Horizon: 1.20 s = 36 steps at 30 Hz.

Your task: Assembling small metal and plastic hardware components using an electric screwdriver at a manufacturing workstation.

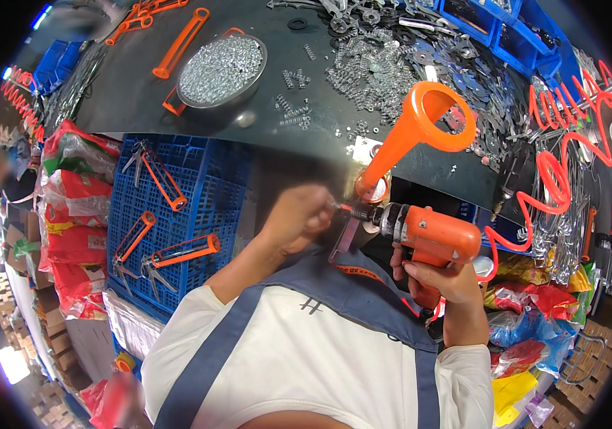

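The orange pistol-shaped power driver (431,239) lies level at the edge of the dark desk (263,125), its long axis running right to left, bit toward the left hand (299,218). The right hand (438,279) has its grip wrapped shut round the handle; the left pinches a small metal piece at the tip. Red and yellow plastic bags (70,214) are heaped at far left, beside a blue crate (199,186).

A single head-worn fisheye camera looks steeply down over the person's chest, close to both hands (363,236). Beyond the hands it takes in the dark surface (306,136); left of them, a blue crate (199,186) below. Straight edges bend near the rim.
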Each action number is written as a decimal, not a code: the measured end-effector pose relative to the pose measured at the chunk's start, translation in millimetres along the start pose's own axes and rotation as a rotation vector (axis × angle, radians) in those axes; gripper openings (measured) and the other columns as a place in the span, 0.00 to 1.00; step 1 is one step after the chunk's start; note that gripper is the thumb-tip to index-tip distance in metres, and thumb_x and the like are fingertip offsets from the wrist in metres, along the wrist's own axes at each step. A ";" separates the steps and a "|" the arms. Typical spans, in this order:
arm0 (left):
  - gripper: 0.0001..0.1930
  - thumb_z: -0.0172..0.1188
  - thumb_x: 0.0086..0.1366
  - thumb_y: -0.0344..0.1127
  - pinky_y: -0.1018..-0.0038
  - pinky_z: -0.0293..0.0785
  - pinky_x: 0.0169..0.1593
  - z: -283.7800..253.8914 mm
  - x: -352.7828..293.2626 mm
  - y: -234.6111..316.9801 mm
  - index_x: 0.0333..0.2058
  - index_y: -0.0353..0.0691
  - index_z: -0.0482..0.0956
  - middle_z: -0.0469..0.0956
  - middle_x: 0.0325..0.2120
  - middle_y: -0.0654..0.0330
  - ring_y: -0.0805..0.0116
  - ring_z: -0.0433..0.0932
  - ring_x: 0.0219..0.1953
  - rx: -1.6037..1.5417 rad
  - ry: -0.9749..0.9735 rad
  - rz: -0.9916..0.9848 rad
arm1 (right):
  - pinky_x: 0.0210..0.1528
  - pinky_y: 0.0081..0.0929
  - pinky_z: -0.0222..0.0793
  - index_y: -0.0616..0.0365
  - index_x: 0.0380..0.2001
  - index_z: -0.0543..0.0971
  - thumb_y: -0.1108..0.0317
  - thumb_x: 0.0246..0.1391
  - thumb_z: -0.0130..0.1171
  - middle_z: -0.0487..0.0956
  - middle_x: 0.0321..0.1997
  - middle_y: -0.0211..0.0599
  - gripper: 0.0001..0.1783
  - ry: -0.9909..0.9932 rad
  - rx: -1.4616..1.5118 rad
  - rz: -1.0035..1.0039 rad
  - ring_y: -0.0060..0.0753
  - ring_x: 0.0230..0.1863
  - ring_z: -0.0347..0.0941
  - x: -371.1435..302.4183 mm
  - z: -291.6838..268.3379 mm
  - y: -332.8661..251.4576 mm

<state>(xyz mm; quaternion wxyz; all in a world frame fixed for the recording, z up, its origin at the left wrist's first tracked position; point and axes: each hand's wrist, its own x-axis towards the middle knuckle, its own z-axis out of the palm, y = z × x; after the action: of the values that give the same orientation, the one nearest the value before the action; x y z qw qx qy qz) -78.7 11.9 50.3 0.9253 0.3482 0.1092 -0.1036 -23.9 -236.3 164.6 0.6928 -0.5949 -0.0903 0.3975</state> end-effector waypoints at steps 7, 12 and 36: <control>0.10 0.52 0.64 0.33 0.85 0.62 0.22 18.6 -0.5 -1.0 0.27 0.33 0.74 0.72 0.21 0.60 0.79 0.66 0.18 0.104 0.220 0.069 | 0.18 0.18 0.70 0.65 0.44 0.71 0.79 0.44 0.60 0.77 0.31 0.41 0.20 0.018 -0.015 -0.011 0.30 0.28 0.76 -4.9 -2.5 2.5; 0.08 0.53 0.62 0.33 0.82 0.63 0.23 22.5 0.3 1.1 0.25 0.36 0.72 0.71 0.19 0.62 0.77 0.68 0.20 0.491 0.229 0.104 | 0.18 0.19 0.71 0.65 0.45 0.71 0.81 0.47 0.59 0.77 0.31 0.40 0.19 -0.017 0.004 -0.058 0.30 0.28 0.76 -5.3 -5.8 6.4; 0.27 0.68 0.47 0.40 0.69 0.72 0.39 24.8 40.4 -19.8 0.47 0.44 0.72 0.76 0.36 0.56 0.58 0.76 0.38 1.212 0.135 0.347 | 0.19 0.21 0.71 0.62 0.49 0.69 0.81 0.44 0.57 0.76 0.30 0.35 0.25 0.188 -0.403 0.112 0.26 0.27 0.75 4.6 -27.3 -12.8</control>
<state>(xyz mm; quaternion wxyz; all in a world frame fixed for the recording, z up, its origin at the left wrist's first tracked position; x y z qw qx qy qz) -42.2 -23.9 45.2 0.5580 0.8288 0.0312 0.0267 1.2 -253.5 166.9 0.5423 -0.7597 -0.0698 0.3521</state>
